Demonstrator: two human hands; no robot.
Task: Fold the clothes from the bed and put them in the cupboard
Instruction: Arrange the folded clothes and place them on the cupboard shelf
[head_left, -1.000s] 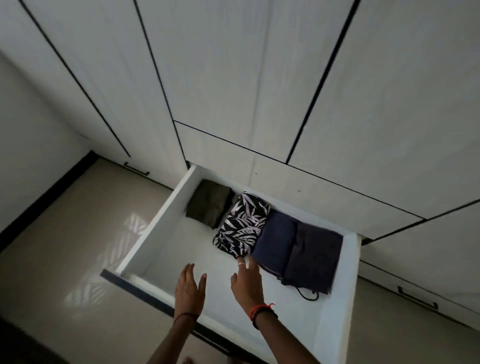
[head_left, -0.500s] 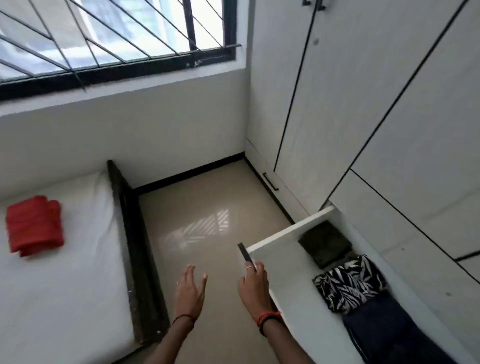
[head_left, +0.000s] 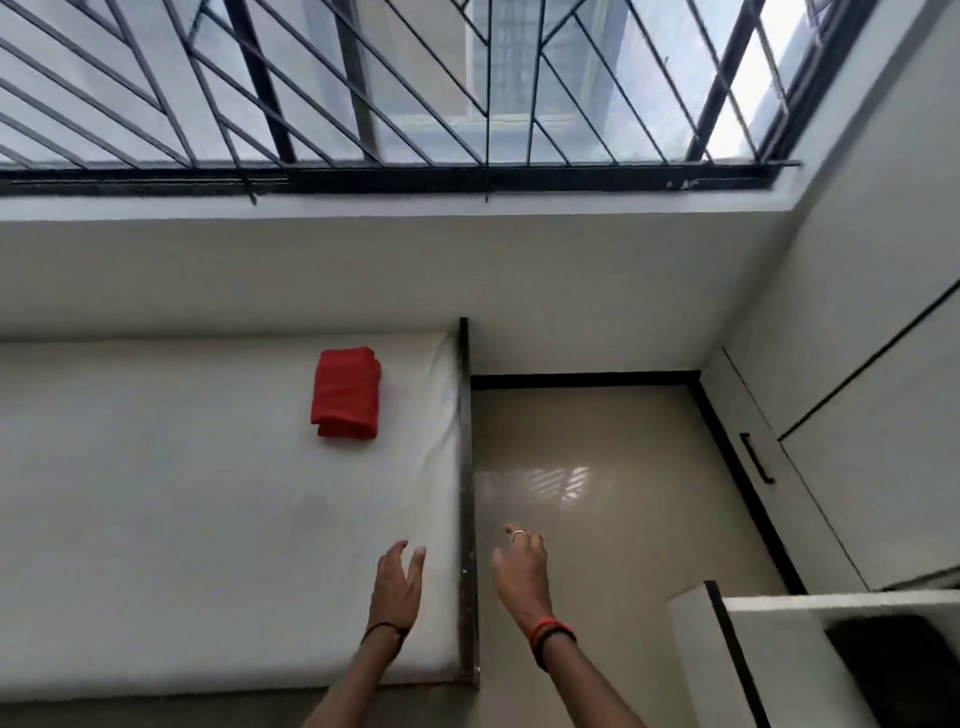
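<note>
Left hand (head_left: 397, 577) and right hand (head_left: 522, 569) are empty, fingers relaxed. Red cloth (head_left: 345, 400) lies folded on bed (head_left: 156, 519), well apart from both. Advise lifting it from beneath with both hands, so the folds hold.

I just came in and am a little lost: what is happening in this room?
A person faces the bed with the left hand and right hand empty and open. A folded red cloth lies on the bed, not yet picked up. At lower right the cupboard drawer stands pulled out, something dark inside.
</note>
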